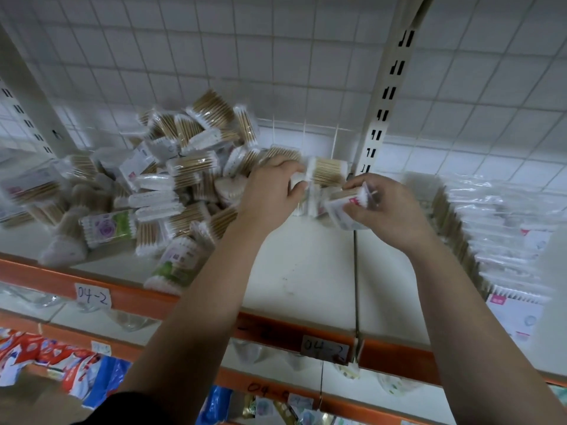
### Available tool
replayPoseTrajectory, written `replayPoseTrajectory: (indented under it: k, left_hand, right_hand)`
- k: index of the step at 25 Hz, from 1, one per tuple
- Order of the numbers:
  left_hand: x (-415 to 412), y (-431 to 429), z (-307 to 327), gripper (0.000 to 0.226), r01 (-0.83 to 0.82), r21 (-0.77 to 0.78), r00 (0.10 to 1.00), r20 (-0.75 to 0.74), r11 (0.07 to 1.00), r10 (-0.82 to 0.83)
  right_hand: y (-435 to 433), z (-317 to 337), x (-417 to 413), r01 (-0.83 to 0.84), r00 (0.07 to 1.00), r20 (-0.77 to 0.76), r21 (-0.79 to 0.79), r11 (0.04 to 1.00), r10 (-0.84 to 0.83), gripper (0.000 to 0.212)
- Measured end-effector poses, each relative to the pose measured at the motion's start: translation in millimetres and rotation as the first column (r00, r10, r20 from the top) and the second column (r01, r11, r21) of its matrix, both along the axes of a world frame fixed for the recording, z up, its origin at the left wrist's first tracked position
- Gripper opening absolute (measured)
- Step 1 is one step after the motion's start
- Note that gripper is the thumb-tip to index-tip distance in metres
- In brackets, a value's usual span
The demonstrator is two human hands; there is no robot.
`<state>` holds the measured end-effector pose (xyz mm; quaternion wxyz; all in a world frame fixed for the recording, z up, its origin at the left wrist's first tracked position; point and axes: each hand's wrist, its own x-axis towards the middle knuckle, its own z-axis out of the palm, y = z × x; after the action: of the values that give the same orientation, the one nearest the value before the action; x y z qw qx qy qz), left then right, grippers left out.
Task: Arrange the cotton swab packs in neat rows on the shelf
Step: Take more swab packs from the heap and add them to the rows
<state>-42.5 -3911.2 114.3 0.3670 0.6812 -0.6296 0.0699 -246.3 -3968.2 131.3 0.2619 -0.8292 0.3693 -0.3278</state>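
The pile of swab packs lay loose on the left of the shelf — jumbled, unsorted. One pack was at the far middle in the right hand, pinched between thumb and curled fingers. The left hand lay just beside it, fingers curled over the pile's right edge by an upright pack; blur hid whether they truly gripped. On the right a row stood on edge, running near to far — that part looked done. Judging by the pile, most of the job remained. Nearer ran an orange rail bearing a label.
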Motion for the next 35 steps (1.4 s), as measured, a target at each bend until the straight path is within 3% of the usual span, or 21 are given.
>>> replayPoseTrajectory:
  k: [3,8,11,14,19,25,33,35]
  left_hand:
    - [-7.2,-18.1,6.1,0.033,0.024,0.048,0.997,0.076,0.999,-0.028]
    - [-14.5,-37.3,8.2,0.049,0.066,0.169,0.989,0.123,0.983,-0.087]
    - [-17.4,-42.3,2.6,0.057,-0.003,0.215,0.982,0.187,0.977,-0.038]
    - [-20.1,-44.4,1.1,0.051,-0.045,0.184,0.980,0.198,0.982,0.008]
    - [-17.3,-44.0,-0.1,0.027,0.053,0.023,0.997,0.054,0.998,-0.054]
    - [-20.2,-35.1,10.6,0.030,0.101,-0.175,0.989,-0.088,0.979,-0.118]
    - [-35.3,-22.3,13.1,0.033,0.170,-0.090,0.859,-0.475,0.981,-0.192]
    - [-39.6,-19.5,16.0,0.036,0.179,-0.063,0.839,-0.512,0.982,-0.186]
  right_hand:
    - [-0.3,-4.0,-12.2,0.048,0.994,-0.102,0.053,0.997,-0.042,0.035]
    - [-1.5,-13.6,-23.0,0.093,0.990,-0.115,0.090,0.992,-0.082,0.038]
    - [0.0,-17.8,-23.7,0.106,0.991,-0.089,0.093,0.990,-0.098,0.035]
    - [1.0,-20.2,-24.2,0.106,0.989,-0.109,0.097,0.990,-0.095,0.033]
    - [2.7,-21.1,-26.1,0.105,0.987,-0.135,0.122,0.987,-0.088,0.034]
    - [2.6,-18.6,-25.8,0.113,0.986,-0.143,0.165,0.980,-0.090,0.033]
    - [9.6,0.8,-39.1,0.109,0.989,-0.112,0.115,0.987,-0.096,0.035]
    - [10.1,7.5,-46.8,0.125,0.988,-0.100,0.091,0.988,-0.116,0.035]
